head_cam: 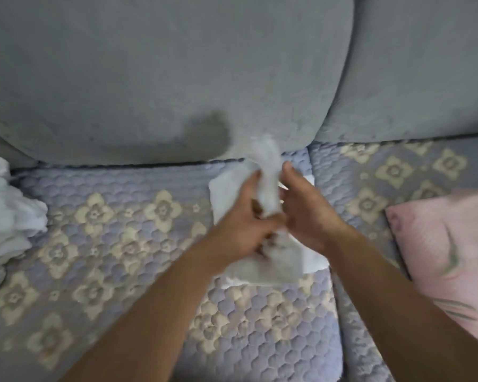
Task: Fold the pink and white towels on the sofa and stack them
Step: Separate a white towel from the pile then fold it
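Observation:
A crumpled white towel [268, 177] hangs bunched between both hands above the sofa seat, blurred by motion. My left hand [246, 213] grips its left side with curled fingers. Pressed against the towel's right side is my right hand [307, 208], thumb up, fingers partly hidden behind the cloth. Under the hands lies a flat white towel [312, 260] on the seat, mostly covered. A heap of white towels [9, 213] is piled at the far left. A pink towel [442, 238] with a leaf print lies at the right edge.
The sofa seat [122, 230] has a quilted lilac cover with cream flowers. Grey back cushions [163, 78] rise behind it. A seam between two seat cushions runs just right of the hands.

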Action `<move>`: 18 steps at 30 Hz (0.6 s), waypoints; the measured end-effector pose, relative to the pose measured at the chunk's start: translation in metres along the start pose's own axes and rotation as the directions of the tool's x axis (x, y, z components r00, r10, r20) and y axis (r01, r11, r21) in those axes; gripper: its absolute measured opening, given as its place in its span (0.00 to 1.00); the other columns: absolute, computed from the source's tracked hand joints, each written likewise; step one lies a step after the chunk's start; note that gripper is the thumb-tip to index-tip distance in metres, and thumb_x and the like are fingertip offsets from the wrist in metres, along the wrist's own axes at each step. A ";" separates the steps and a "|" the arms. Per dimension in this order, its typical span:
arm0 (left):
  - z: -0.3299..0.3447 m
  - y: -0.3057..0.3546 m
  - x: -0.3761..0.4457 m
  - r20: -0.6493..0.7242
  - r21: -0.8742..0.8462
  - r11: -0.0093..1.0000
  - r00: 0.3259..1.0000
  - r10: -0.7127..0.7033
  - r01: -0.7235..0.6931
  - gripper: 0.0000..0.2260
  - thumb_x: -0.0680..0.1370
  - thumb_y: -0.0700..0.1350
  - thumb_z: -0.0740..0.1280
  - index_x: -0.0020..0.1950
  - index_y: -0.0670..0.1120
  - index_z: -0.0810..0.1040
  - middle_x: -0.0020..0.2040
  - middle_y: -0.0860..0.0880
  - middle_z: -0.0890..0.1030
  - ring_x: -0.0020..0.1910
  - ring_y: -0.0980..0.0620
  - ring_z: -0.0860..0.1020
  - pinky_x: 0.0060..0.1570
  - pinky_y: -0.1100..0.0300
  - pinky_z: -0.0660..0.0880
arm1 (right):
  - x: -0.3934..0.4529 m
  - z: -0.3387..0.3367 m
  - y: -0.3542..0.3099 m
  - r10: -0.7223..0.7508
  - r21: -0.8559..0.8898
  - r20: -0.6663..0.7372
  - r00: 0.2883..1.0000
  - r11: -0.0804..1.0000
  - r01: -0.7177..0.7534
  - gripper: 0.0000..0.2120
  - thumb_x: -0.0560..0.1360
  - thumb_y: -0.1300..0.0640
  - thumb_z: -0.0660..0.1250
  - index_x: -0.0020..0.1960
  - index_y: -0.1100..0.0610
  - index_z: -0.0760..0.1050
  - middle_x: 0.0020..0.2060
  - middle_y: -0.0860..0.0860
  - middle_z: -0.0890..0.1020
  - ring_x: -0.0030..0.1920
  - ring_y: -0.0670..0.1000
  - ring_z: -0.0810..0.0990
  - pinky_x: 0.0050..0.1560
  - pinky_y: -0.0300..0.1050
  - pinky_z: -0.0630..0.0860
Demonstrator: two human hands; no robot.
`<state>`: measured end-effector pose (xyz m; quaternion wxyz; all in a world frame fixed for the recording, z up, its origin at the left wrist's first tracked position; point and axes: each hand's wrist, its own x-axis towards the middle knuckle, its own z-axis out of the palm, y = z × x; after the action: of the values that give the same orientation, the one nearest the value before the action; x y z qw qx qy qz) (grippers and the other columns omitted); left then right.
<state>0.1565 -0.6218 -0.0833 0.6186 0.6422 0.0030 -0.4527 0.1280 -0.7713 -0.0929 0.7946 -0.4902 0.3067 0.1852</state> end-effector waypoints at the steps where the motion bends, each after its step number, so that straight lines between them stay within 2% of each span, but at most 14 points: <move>1: 0.024 -0.005 0.011 0.066 0.029 0.998 0.997 -0.051 0.049 0.36 0.79 0.43 0.70 0.78 0.65 0.54 0.51 0.48 0.77 0.40 0.53 0.83 0.36 0.58 0.80 | 0.000 -0.015 0.000 -0.003 -0.070 -0.089 0.996 0.998 -0.004 0.31 0.69 0.34 0.71 0.65 0.52 0.77 0.56 0.53 0.84 0.56 0.55 0.84 0.55 0.54 0.81; 3: 0.054 -0.026 0.032 0.097 0.034 0.994 0.989 -0.111 0.108 0.30 0.80 0.44 0.69 0.76 0.63 0.60 0.56 0.46 0.77 0.49 0.49 0.82 0.46 0.51 0.82 | 0.008 -0.048 0.009 -0.080 -0.316 -0.293 0.953 0.949 -0.017 0.28 0.67 0.37 0.76 0.61 0.51 0.79 0.53 0.51 0.85 0.55 0.55 0.84 0.57 0.58 0.81; 4: 0.062 -0.039 0.038 0.040 0.050 0.996 0.996 -0.081 0.079 0.26 0.80 0.43 0.69 0.75 0.59 0.65 0.59 0.46 0.78 0.53 0.49 0.81 0.54 0.49 0.81 | 0.013 -0.061 0.017 -0.133 -0.453 -0.341 0.931 0.891 -0.039 0.21 0.70 0.44 0.75 0.59 0.53 0.78 0.51 0.50 0.85 0.53 0.54 0.84 0.55 0.56 0.81; 5: 0.062 -0.054 0.041 -0.075 0.138 0.990 0.997 -0.018 0.028 0.23 0.80 0.42 0.68 0.73 0.56 0.68 0.60 0.48 0.78 0.56 0.51 0.80 0.61 0.52 0.78 | 0.019 -0.074 0.027 -0.171 -0.569 -0.367 0.914 0.819 -0.075 0.16 0.73 0.51 0.73 0.58 0.55 0.77 0.50 0.51 0.84 0.52 0.54 0.83 0.52 0.52 0.81; 6: 0.057 -0.069 0.041 -0.218 0.331 0.943 0.970 0.109 -0.032 0.21 0.80 0.42 0.67 0.72 0.54 0.71 0.62 0.50 0.78 0.59 0.52 0.78 0.64 0.57 0.75 | 0.026 -0.085 0.036 -0.188 -0.645 -0.386 0.903 0.755 -0.119 0.14 0.75 0.57 0.70 0.59 0.57 0.76 0.51 0.52 0.82 0.52 0.54 0.82 0.50 0.50 0.80; 7: 0.051 -0.083 0.039 -0.315 0.576 0.816 0.905 0.285 -0.056 0.20 0.80 0.42 0.66 0.72 0.51 0.73 0.64 0.50 0.77 0.63 0.52 0.76 0.66 0.58 0.72 | 0.031 -0.093 0.043 -0.202 -0.683 -0.399 0.894 0.717 -0.143 0.15 0.75 0.60 0.67 0.62 0.56 0.74 0.54 0.53 0.81 0.52 0.55 0.80 0.50 0.50 0.79; 8: 0.043 -0.097 0.036 -0.308 0.785 0.618 0.841 0.445 -0.040 0.19 0.80 0.43 0.66 0.71 0.48 0.74 0.67 0.48 0.76 0.67 0.49 0.73 0.69 0.54 0.71 | 0.035 -0.099 0.046 -0.210 -0.689 -0.405 0.890 0.710 -0.146 0.20 0.76 0.61 0.65 0.67 0.52 0.72 0.58 0.52 0.80 0.53 0.54 0.80 0.51 0.49 0.80; 9: 0.036 -0.108 0.033 -0.252 0.903 0.429 0.809 0.531 0.000 0.20 0.80 0.45 0.66 0.72 0.46 0.73 0.70 0.45 0.74 0.72 0.45 0.70 0.71 0.49 0.69 | 0.036 -0.102 0.046 -0.213 -0.669 -0.400 0.892 0.733 -0.125 0.26 0.76 0.62 0.64 0.72 0.48 0.68 0.63 0.50 0.78 0.53 0.51 0.80 0.51 0.46 0.80; 10: 0.029 -0.117 0.030 -0.198 0.954 0.297 0.812 0.549 0.032 0.22 0.81 0.48 0.64 0.75 0.46 0.71 0.74 0.42 0.70 0.75 0.41 0.65 0.73 0.44 0.66 | 0.036 -0.106 0.047 -0.217 -0.629 -0.391 0.895 0.772 -0.088 0.31 0.77 0.64 0.62 0.76 0.43 0.63 0.66 0.47 0.75 0.51 0.46 0.80 0.47 0.40 0.80; 11: 0.026 -0.126 0.030 -0.153 0.977 0.207 0.836 0.526 0.048 0.24 0.82 0.51 0.62 0.77 0.46 0.68 0.77 0.40 0.65 0.78 0.39 0.60 0.75 0.41 0.62 | 0.037 -0.111 0.047 -0.230 -0.594 -0.375 0.898 0.804 -0.042 0.35 0.77 0.65 0.61 0.78 0.39 0.58 0.68 0.44 0.73 0.48 0.42 0.80 0.41 0.36 0.79; 13: 0.026 -0.141 0.031 -0.120 0.989 0.131 0.896 0.428 0.070 0.27 0.83 0.56 0.56 0.81 0.48 0.61 0.81 0.40 0.57 0.81 0.38 0.51 0.76 0.38 0.56 | 0.041 -0.121 0.049 -0.250 -0.587 -0.354 0.901 0.810 -0.006 0.38 0.78 0.67 0.57 0.77 0.34 0.54 0.70 0.43 0.70 0.44 0.43 0.81 0.35 0.39 0.80; 14: 0.029 -0.148 0.033 -0.111 0.991 0.109 0.912 0.396 0.073 0.27 0.84 0.58 0.53 0.81 0.49 0.60 0.81 0.40 0.55 0.81 0.38 0.49 0.76 0.37 0.55 | 0.045 -0.124 0.051 -0.245 -0.608 -0.372 0.895 0.793 -0.036 0.39 0.78 0.67 0.56 0.78 0.33 0.53 0.72 0.45 0.69 0.48 0.47 0.82 0.36 0.42 0.81; 16: 0.035 -0.158 0.038 -0.112 0.993 0.084 0.921 0.373 0.087 0.28 0.84 0.60 0.51 0.81 0.50 0.59 0.82 0.40 0.53 0.81 0.38 0.48 0.76 0.36 0.54 | 0.053 -0.128 0.057 -0.253 -0.665 -0.446 0.859 0.736 -0.128 0.40 0.76 0.67 0.57 0.79 0.37 0.50 0.74 0.50 0.67 0.62 0.56 0.78 0.48 0.51 0.81; 18: 0.038 -0.164 0.044 -0.139 0.990 0.076 0.918 0.371 0.119 0.29 0.83 0.62 0.52 0.82 0.51 0.58 0.82 0.40 0.52 0.81 0.38 0.48 0.76 0.36 0.53 | 0.052 -0.122 0.065 -0.440 -0.838 -0.423 0.792 0.522 -0.158 0.36 0.77 0.64 0.59 0.80 0.46 0.51 0.73 0.55 0.66 0.70 0.59 0.69 0.64 0.60 0.74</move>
<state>0.0680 -0.6386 -0.2324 0.0464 0.9557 -0.2476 -0.1524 0.0902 -0.8513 -0.2114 0.3324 -0.8660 0.3654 0.0776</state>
